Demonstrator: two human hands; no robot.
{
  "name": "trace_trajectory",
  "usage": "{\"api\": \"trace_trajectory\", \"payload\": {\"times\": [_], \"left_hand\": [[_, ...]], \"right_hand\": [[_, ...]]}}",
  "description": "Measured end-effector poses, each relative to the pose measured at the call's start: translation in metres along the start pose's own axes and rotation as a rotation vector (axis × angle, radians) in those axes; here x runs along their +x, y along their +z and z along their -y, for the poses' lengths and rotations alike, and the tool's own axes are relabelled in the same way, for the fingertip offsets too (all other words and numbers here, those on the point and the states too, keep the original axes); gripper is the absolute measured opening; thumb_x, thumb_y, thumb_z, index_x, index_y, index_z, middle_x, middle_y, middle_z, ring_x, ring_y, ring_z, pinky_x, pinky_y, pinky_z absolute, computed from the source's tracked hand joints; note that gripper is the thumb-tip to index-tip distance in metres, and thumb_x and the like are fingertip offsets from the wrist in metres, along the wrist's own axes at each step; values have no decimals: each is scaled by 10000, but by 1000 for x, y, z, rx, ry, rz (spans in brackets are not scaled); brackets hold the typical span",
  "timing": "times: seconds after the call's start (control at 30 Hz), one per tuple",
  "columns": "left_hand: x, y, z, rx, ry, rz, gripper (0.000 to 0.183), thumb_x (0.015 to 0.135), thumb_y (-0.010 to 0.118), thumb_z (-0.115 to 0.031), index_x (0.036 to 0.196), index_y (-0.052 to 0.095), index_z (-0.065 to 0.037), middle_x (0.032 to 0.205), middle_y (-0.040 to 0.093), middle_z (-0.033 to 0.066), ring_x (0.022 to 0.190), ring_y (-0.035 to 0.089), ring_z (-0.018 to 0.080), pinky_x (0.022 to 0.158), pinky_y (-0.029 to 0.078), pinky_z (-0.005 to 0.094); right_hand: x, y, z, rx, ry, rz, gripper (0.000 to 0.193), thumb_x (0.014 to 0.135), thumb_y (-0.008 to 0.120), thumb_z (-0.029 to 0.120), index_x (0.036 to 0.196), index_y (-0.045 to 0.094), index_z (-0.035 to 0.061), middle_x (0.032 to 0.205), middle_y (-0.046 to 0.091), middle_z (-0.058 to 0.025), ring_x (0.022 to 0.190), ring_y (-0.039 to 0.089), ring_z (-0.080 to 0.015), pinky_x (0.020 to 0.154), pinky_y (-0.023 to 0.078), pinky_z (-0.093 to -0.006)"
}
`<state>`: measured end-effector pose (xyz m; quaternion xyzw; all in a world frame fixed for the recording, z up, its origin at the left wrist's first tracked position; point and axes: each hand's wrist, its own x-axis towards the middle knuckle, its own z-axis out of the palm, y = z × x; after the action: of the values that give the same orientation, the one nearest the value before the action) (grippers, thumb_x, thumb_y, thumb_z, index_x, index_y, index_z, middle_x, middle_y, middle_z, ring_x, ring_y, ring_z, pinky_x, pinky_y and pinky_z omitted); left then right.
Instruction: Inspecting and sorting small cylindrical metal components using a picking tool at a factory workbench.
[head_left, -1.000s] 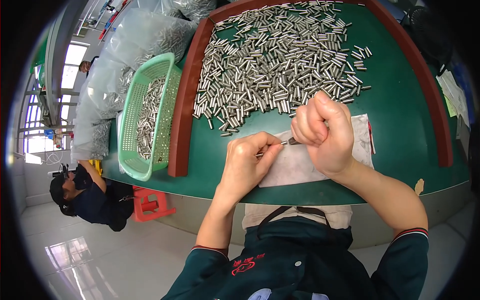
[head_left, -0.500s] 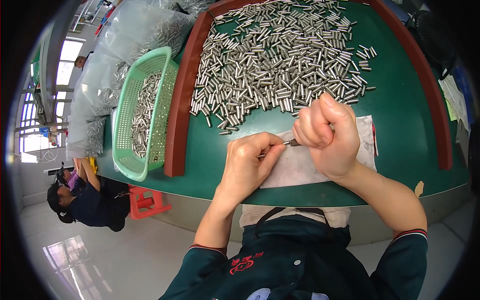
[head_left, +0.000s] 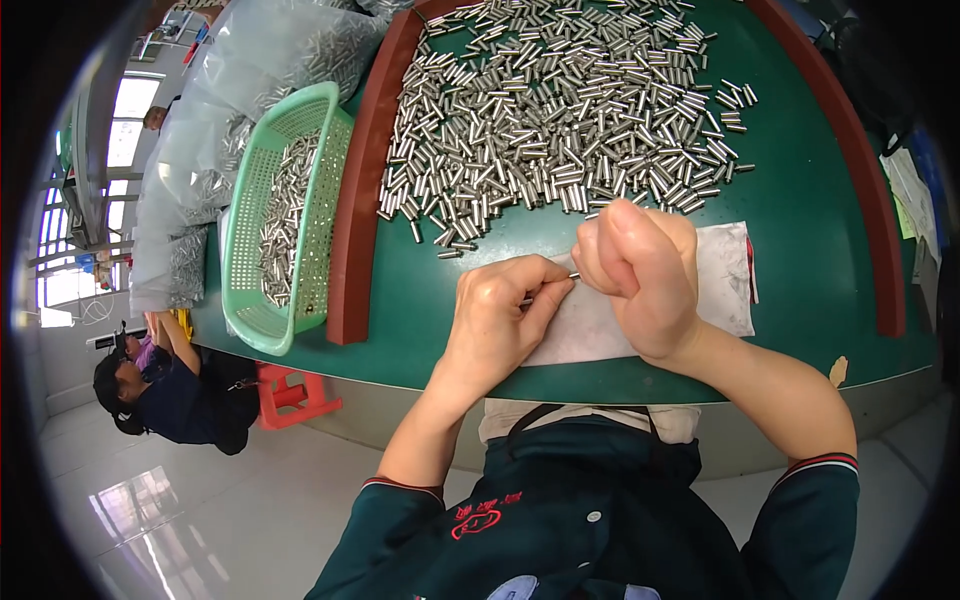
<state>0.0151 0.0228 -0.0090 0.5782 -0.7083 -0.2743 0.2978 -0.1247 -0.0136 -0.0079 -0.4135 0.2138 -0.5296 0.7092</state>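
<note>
My left hand (head_left: 505,318) is closed, thumb and forefinger pinching a small metal pin (head_left: 574,276) whose shiny end pokes out towards the right hand. More metal shows between its curled fingers. My right hand (head_left: 640,280) makes a fist close beside that pin end. What the fist holds is hidden by its fingers. Under both hands lies a whitish, stained cloth (head_left: 725,282). Just beyond them a broad heap of short silvery metal pins (head_left: 560,130) spreads over the green tabletop (head_left: 800,220).
Dark red rails (head_left: 350,250) border the work surface. Left of them stands a light green perforated basket (head_left: 275,330) part-filled with pins, beside clear plastic bags (head_left: 180,190) of pins. Further left are a person in dark clothes (head_left: 180,400) and a red stool (head_left: 295,400).
The right fist has shifted slightly left, nearer the left hand. A dark tip that stuck out of it is now hidden. The left hand keeps its pinch; the whole view has shifted slightly.
</note>
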Motion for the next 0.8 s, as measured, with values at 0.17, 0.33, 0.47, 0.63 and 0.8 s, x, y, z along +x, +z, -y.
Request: {"api": "trace_trajectory", "payload": {"times": [0.17,0.33,0.47,0.63,0.8], "left_hand": [[-2,5,3,-1,13,-36,56,684,622,-17,696,570,0,590,558,119,475,536,222,450,415,287],[-8,-6,-3,-296,-137,-134,38,741,585,-35,743,576,2,617,508,-19,582,453,41,506,368,167],[-8,-15,12,-1280,-289,13,158,822,542,-168,801,437,-53,718,400,19,549,286,53,442,259,153],[-7,-18,19,-1445,-380,69,115,854,469,-91,944,492,-22,690,407,15,548,297,38,418,243,136],[-6,-17,24,-1440,-369,68,150,854,488,-126,948,526,-15,751,529,60,527,349,30,420,253,148]], "right_hand": [[3,0,2,36,-20,-38,392,861,351,178,487,289,79,442,281,20,420,210,-63,403,190,-234],[4,-1,7,108,7,-54,423,877,315,219,471,266,110,409,248,12,383,162,-78,388,162,-242],[3,-5,4,187,20,-18,427,879,349,212,478,273,87,411,275,8,377,206,-68,383,168,-233],[1,-4,5,157,22,-11,433,882,343,216,474,271,88,414,278,8,384,207,-66,385,171,-231],[2,-5,6,133,29,-19,438,881,345,231,474,271,90,416,280,10,389,209,-66,386,170,-230]]}}
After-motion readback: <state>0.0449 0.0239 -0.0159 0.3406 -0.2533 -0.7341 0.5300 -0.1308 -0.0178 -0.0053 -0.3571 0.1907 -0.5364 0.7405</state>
